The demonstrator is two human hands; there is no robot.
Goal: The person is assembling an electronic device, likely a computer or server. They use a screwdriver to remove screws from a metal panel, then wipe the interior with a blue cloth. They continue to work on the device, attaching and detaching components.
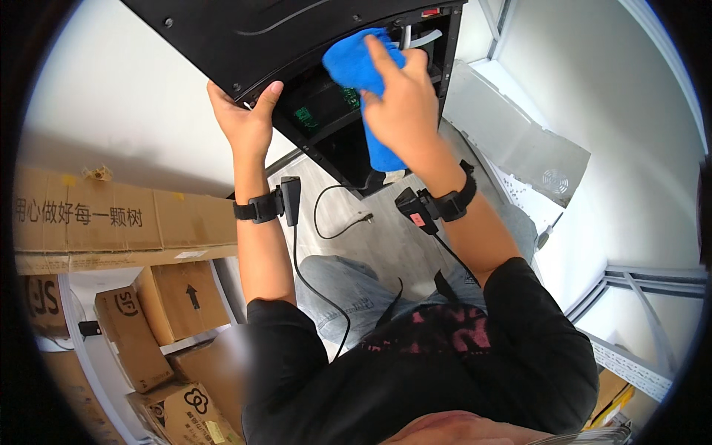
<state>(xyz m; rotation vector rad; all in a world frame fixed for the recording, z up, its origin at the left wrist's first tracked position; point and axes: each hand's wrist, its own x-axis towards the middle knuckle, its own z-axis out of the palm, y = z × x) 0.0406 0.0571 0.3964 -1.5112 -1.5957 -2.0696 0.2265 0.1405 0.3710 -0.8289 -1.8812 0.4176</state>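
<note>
A large black metal cabinet point(278, 41) stands in front of me, its side open and dark inside. Green circuit boards point(305, 116) show within the opening. My left hand point(248, 122) grips the cabinet's lower left corner, thumb on one side and fingers on the other. In my right hand point(406, 111) is a blue cloth point(356, 59), pressed by the outstretched index finger against the cabinet's edge above the opening. Part of the cloth hangs below the hand, in front of the opening. Pale strips show inside, just beyond the right hand.
Cardboard boxes point(185, 297) fill a white shelf on the left, with a long carton point(126, 222) on top. A grey metal panel point(519, 133) leans at the right. A black cable point(319, 215) lies on the floor between my arms. White metal framing point(630, 363) stands lower right.
</note>
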